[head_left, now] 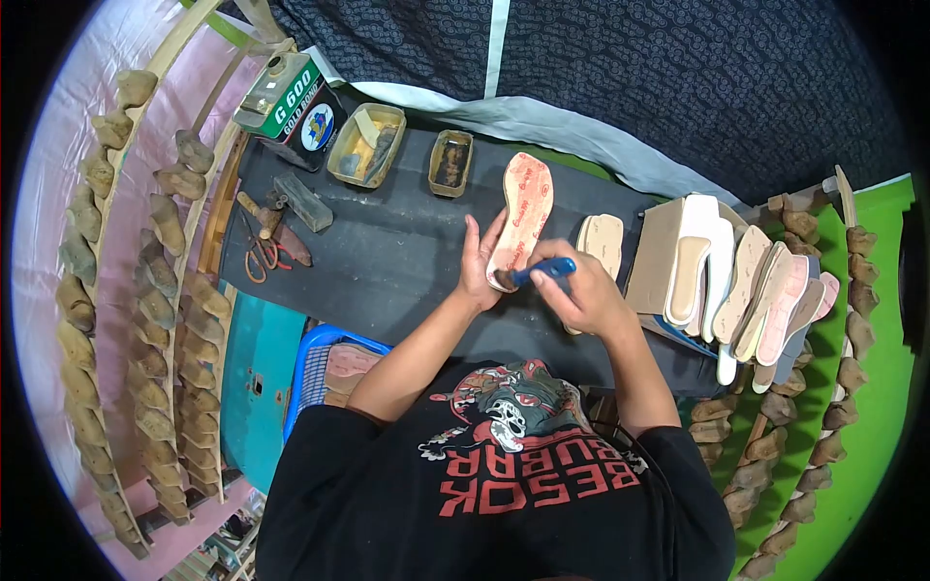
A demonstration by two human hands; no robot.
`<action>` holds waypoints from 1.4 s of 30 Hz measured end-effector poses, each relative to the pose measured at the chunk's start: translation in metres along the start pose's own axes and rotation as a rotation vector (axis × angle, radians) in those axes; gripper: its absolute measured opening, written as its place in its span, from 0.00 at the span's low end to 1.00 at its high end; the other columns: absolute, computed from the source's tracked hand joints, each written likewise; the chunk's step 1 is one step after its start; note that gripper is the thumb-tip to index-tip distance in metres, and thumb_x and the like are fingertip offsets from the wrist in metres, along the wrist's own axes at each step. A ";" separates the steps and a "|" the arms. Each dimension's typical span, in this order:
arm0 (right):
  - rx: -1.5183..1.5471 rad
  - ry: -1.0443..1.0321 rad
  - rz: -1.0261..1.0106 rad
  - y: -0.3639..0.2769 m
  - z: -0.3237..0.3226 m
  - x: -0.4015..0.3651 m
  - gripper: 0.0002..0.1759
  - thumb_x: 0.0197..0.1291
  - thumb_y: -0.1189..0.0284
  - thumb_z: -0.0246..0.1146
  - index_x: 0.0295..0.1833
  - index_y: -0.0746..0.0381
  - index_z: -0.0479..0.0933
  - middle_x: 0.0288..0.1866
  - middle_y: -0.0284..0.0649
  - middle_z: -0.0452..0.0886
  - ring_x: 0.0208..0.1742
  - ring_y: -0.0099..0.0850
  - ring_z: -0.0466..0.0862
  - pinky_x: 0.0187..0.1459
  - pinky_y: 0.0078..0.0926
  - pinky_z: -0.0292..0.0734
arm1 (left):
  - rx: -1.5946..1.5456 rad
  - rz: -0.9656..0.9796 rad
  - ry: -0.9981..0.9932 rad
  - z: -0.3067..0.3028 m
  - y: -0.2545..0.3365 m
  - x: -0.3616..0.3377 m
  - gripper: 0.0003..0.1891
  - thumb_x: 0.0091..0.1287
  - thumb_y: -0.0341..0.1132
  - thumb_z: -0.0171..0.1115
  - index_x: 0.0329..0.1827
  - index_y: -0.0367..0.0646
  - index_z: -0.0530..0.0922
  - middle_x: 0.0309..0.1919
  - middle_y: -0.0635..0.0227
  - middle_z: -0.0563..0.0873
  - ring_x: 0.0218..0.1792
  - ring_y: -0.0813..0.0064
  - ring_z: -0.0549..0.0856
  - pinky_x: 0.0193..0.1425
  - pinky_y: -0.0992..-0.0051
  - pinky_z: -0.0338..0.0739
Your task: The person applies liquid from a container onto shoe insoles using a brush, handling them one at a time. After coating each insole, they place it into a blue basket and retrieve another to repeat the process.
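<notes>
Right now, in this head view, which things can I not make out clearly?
- Working end of the blue-handled tool, head view: too small to make out where it meets the insole. The right hand covers the rest.
- Insole heel: covered by the left hand.
- Contents of the larger tin and smaller tin: dark, too small.
- Blue basket: partly behind the left arm.

insole [517,219] between both hands

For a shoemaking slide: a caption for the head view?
Left hand steadies a pink printed insole on the black bench; right hand holds a blue-handled tool at its heel.
</notes>
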State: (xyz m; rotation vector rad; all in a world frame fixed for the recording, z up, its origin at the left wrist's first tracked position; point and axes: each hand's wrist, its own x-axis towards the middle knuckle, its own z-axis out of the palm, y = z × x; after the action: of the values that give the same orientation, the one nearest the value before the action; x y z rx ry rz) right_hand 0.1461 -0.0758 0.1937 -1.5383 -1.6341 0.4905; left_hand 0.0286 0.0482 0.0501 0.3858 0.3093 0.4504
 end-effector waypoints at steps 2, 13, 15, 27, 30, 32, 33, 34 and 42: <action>0.045 0.003 0.062 -0.003 -0.001 0.000 0.09 0.72 0.73 0.63 0.53 0.64 0.75 0.37 0.49 0.85 0.39 0.48 0.88 0.41 0.40 0.80 | 0.003 0.010 -0.032 0.002 0.002 -0.001 0.48 0.74 0.78 0.32 0.87 0.53 0.58 0.78 0.59 0.73 0.75 0.62 0.76 0.79 0.58 0.71; 0.079 0.030 0.109 -0.001 -0.004 -0.004 0.08 0.71 0.75 0.62 0.51 0.65 0.77 0.37 0.43 0.84 0.36 0.37 0.86 0.42 0.32 0.79 | 0.041 0.055 -0.058 0.005 0.000 0.002 0.42 0.80 0.70 0.35 0.85 0.50 0.60 0.77 0.62 0.75 0.75 0.65 0.76 0.81 0.60 0.67; 0.064 0.094 0.109 0.003 -0.005 -0.002 0.07 0.71 0.75 0.63 0.50 0.65 0.75 0.33 0.45 0.84 0.32 0.44 0.87 0.37 0.36 0.79 | 0.023 0.045 -0.093 0.011 0.004 -0.002 0.35 0.84 0.60 0.41 0.85 0.48 0.61 0.70 0.69 0.80 0.66 0.75 0.81 0.73 0.68 0.74; -0.141 0.263 0.171 0.010 -0.017 -0.003 0.07 0.68 0.74 0.64 0.48 0.64 0.76 0.31 0.46 0.84 0.31 0.43 0.86 0.37 0.37 0.79 | 0.104 0.000 -0.171 0.007 0.003 -0.001 0.32 0.83 0.45 0.48 0.86 0.45 0.56 0.65 0.64 0.83 0.57 0.74 0.87 0.58 0.68 0.86; -0.028 0.196 0.098 0.003 -0.018 -0.007 0.07 0.68 0.74 0.64 0.48 0.64 0.76 0.32 0.46 0.84 0.31 0.43 0.87 0.37 0.37 0.79 | 0.125 0.061 -0.069 0.017 -0.001 0.000 0.31 0.83 0.45 0.47 0.85 0.45 0.57 0.63 0.63 0.84 0.53 0.72 0.88 0.53 0.65 0.88; -0.038 0.038 0.086 -0.006 -0.019 -0.009 0.07 0.68 0.75 0.64 0.48 0.65 0.77 0.32 0.46 0.84 0.31 0.40 0.87 0.36 0.35 0.79 | 0.108 0.065 -0.062 0.019 -0.001 0.001 0.31 0.83 0.45 0.47 0.84 0.44 0.58 0.64 0.63 0.83 0.55 0.72 0.88 0.56 0.67 0.87; -0.028 0.064 0.073 -0.008 -0.016 -0.009 0.07 0.68 0.75 0.64 0.48 0.65 0.77 0.32 0.45 0.84 0.30 0.39 0.87 0.35 0.35 0.79 | 0.103 0.066 -0.083 0.018 0.000 0.001 0.30 0.84 0.44 0.47 0.84 0.43 0.58 0.66 0.63 0.82 0.60 0.73 0.85 0.63 0.68 0.83; -0.018 0.090 0.059 -0.009 -0.014 -0.008 0.07 0.68 0.76 0.65 0.48 0.65 0.77 0.31 0.45 0.83 0.29 0.39 0.86 0.34 0.34 0.79 | 0.104 0.081 -0.063 0.019 0.000 0.001 0.29 0.84 0.43 0.46 0.84 0.43 0.58 0.67 0.64 0.81 0.61 0.73 0.85 0.64 0.68 0.82; -0.066 0.191 0.131 -0.006 -0.016 -0.004 0.07 0.68 0.76 0.64 0.48 0.66 0.76 0.32 0.45 0.84 0.30 0.39 0.87 0.35 0.34 0.79 | 0.108 0.144 -0.003 0.017 -0.004 0.007 0.29 0.84 0.42 0.46 0.84 0.43 0.57 0.67 0.64 0.81 0.60 0.73 0.85 0.65 0.67 0.81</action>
State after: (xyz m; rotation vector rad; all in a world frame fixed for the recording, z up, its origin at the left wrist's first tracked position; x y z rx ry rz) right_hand 0.1549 -0.0851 0.2063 -1.6940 -1.4224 0.3501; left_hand 0.0426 0.0439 0.0621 0.5167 0.3045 0.5752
